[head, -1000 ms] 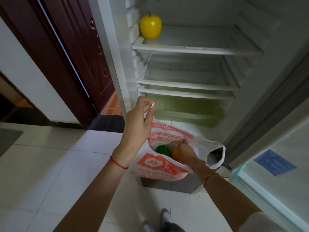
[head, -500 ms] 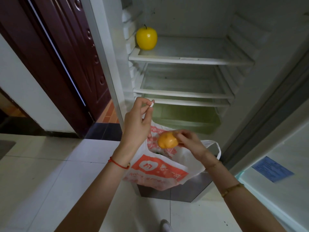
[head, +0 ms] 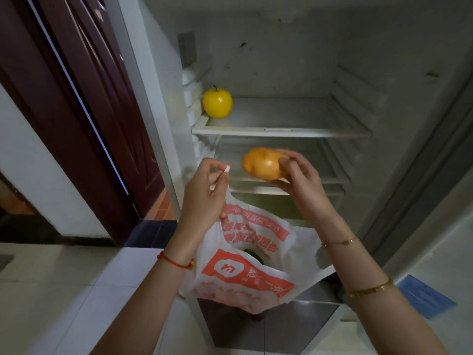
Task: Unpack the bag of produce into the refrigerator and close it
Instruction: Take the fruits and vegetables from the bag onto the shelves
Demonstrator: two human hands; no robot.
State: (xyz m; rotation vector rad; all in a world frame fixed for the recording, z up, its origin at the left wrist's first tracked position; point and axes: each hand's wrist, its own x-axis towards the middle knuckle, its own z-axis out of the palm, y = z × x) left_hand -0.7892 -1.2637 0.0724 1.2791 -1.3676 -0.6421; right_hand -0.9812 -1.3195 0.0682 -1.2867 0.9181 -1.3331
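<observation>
- Head view, vs 0.5 s ago: right hand [head: 297, 180] has lifted the orange fruit [head: 265, 163] from just above the bag mouth to the front of the second shelf [head: 330, 172]; fruit is in the air, not set down.
- Right fingers curled round the fruit's right side, thumb on its front; firm grip.
- Left hand [head: 204, 198] has hardly shifted relative to the bag [head: 245, 267]: thumb and forefinger still pinch the white handle [head: 226, 168], other fingers loosely curled. Bag hangs from that pinch in front of the fridge [head: 294, 60].
- Bag mouth sags open more than before; a green item [head: 252, 256] shows inside, mostly hidden, can't tell what it is.
- Yellow apple [head: 217, 102] unchanged: left end of the top shelf [head: 281, 130], against the left wall.
- Camera has tilted up: more of the fridge ceiling and back wall is in frame, and the shoes seen 1 s ago are out of frame.
- Writing: bag is white with orange-red panels. Front panel has a rounded white logo badge with one mark in it, then characters, blurred. Inner panel shows rows of Chinese characters seen in reverse, not legible.
- Blue label [head: 425, 295] on the fridge door [head: 435, 278], lower right; text too small to read.
- Red string bracelet [head: 174, 261] on left wrist; gold chains [head: 368, 290] on right forearm.
- Dark wooden door [head: 84, 103] left of the fridge.
</observation>
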